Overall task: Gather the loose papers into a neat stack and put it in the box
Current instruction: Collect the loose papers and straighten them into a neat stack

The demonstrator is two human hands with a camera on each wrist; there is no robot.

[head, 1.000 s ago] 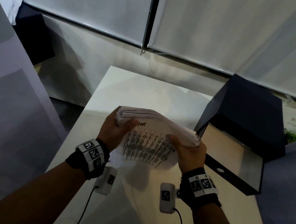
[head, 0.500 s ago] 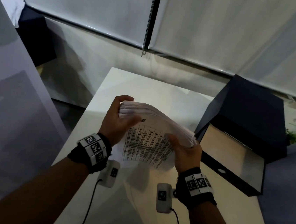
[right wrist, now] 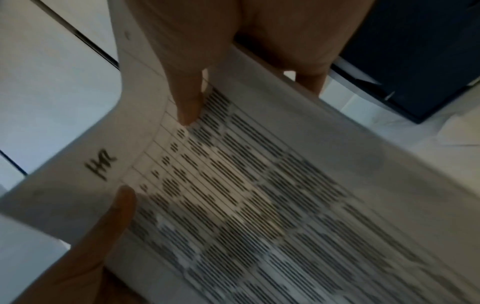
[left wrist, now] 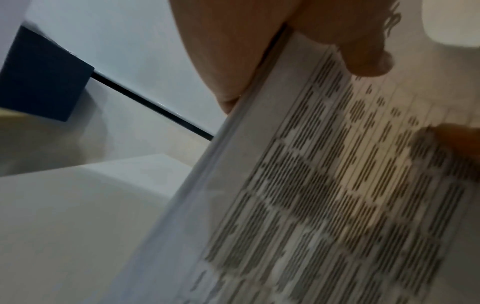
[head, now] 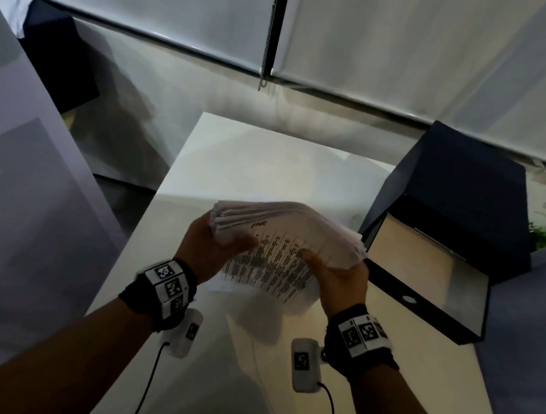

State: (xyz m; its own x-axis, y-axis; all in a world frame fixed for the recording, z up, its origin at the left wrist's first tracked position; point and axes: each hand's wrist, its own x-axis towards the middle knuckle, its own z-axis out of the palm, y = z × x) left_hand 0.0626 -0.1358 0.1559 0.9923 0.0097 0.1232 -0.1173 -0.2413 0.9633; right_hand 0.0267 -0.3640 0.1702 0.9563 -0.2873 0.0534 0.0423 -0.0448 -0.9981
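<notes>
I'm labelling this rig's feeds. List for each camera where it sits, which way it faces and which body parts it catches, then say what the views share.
Head: worn on the head, looking forward and down at the white table; shows both forearms, left hand and right hand gripping the paper stack, open dark box to the right.
Left wrist: looks along the left hand at its thumb on the printed sheet.
Right wrist: looks along the right hand at the sheet, box behind.
Shared: all three show the paper stack; each wrist view also catches the other hand's thumb.
</notes>
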